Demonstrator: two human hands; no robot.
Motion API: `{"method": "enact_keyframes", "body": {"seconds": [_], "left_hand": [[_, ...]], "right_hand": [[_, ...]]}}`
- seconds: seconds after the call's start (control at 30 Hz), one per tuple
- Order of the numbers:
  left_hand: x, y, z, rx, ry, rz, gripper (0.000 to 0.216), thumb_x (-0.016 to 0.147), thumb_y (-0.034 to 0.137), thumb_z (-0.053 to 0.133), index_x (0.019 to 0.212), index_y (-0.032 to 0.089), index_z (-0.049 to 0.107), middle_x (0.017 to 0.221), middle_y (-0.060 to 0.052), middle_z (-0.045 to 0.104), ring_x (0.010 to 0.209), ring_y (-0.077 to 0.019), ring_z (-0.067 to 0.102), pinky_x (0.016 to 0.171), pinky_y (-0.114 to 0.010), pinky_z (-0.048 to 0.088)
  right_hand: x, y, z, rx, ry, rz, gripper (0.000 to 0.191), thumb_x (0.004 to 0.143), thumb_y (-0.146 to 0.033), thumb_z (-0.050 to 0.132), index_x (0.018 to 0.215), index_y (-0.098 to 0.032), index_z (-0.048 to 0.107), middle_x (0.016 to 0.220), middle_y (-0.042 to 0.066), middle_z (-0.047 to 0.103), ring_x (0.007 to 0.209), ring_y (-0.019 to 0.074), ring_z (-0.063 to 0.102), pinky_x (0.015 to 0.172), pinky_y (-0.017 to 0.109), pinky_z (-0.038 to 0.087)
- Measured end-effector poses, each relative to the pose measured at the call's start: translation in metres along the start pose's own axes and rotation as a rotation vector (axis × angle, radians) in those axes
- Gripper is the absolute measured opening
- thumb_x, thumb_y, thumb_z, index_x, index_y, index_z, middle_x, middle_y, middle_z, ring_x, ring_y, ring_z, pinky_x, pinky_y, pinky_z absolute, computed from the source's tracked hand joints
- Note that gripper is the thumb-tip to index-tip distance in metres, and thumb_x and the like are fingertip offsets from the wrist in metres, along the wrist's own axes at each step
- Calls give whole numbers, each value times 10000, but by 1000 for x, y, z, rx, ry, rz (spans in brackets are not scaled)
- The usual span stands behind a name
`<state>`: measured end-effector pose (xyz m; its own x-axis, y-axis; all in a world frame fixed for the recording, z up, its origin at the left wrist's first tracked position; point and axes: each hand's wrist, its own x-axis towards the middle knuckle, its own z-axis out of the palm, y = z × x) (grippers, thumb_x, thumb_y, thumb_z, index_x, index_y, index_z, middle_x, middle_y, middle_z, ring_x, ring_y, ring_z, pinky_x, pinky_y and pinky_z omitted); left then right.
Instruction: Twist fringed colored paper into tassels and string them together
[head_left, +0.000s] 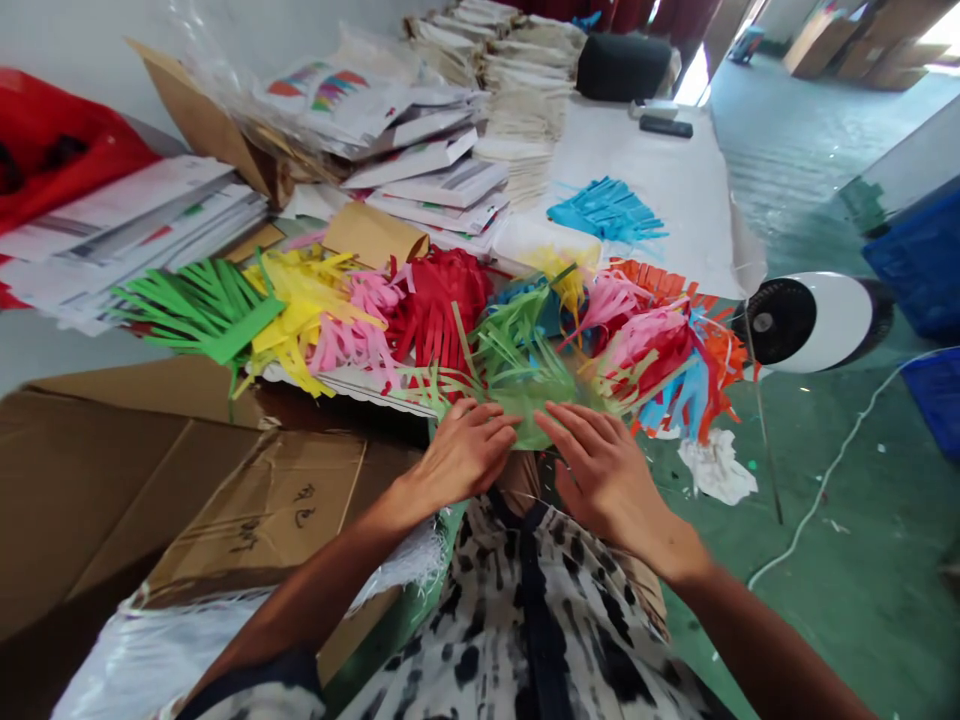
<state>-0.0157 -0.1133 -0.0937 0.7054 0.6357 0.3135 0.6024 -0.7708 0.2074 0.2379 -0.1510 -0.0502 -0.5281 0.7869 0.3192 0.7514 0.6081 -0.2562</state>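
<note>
A light green fringed tissue paper point(529, 405) lies at the table's near edge, its cut strips pointing away from me. My left hand point(474, 447) is closed at the left end of its uncut band, with the thumb tucked out of sight. On the right end, my right hand point(600, 465) rests with fingers stretched out and thumb apart. Around the green paper lie more fringed tissues: a red bunch point(444, 305), a pink one point(360, 325), a yellow one point(296, 300), a dark green one point(202, 310) and a mixed pile point(660, 345) to the right.
Blue fringe point(611, 212) lies farther back on the white table point(675, 190). Stacked printed packets point(442, 180) stand behind the tissues. An open cardboard box point(277, 500) is at my lower left. A fan point(810, 322) and a white cable point(847, 450) are on the right.
</note>
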Motion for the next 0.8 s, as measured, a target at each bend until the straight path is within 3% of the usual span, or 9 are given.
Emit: {"method": "enact_keyframes", "body": {"seconds": [0.13,0.33,0.57,0.8], "left_hand": [[-3,0,-4,-132,5,-88,141,1037,207,564,1123,200,675,1205,-59,795,1139,-247,692,1003,-458,420],[-5,3,-2,-225,163,-427,151,1037,341,643,1040,219,731,991,-27,797,963,-226,705,902,-401,450],[2,10,0,-192,214,-671,25,971,266,718,995,259,717,956,12,805,957,-237,708,923,-427,429],[9,3,4,-147,172,-710,134,951,255,709,1073,249,654,924,3,782,911,-243,708,894,-417,455]], "right_hand": [[10,20,18,92,-185,71,188,1034,-214,592,1108,-234,764,1043,62,786,1001,227,691,885,371,441],[28,39,14,191,-256,278,339,1071,-347,552,808,-199,705,758,34,692,751,187,644,688,313,350],[52,38,23,27,-359,465,364,1022,-480,625,785,-216,704,741,41,731,726,205,662,618,323,248],[60,42,28,-108,-389,515,407,1001,-581,626,849,-230,766,802,75,784,780,249,712,611,326,256]]}}
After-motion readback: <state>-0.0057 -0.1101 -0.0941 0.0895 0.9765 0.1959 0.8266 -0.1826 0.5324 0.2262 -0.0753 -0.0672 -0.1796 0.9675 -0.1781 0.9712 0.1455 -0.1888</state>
